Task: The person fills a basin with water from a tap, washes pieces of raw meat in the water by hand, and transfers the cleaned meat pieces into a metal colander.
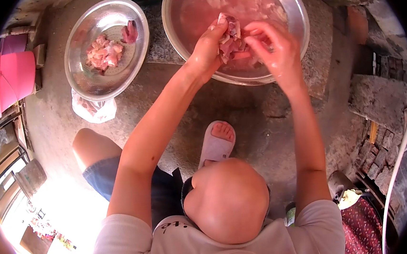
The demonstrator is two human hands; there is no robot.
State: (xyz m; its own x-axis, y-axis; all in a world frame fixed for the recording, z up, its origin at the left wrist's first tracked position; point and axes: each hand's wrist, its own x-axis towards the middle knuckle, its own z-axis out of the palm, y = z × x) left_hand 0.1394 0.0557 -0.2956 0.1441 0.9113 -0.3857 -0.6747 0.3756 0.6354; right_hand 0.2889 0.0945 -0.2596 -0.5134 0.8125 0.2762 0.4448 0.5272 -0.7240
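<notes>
Above a large metal basin (305, 33) of reddish water, my left hand (208, 45) is closed on a piece of raw meat (231, 41), pink and dark red with pale parts. My right hand (273, 47) is just right of that meat, its thumb and fingers curved and apart, with nothing clearly held. More pale meat pieces (239, 0) lie in the water toward the basin's far side. To the left, a metal colander (78, 46) holds a heap of cut meat (104, 52) and a separate darker piece (129, 32).
The basin rests on a stone slab (161, 39). A white plastic bag (94, 108) lies below the colander. Pink tubs (15, 79) stand at the far left. At the right are a concrete block (380, 96), bricks and a white hose (396, 174). My slippered foot (218, 142) is below the basin.
</notes>
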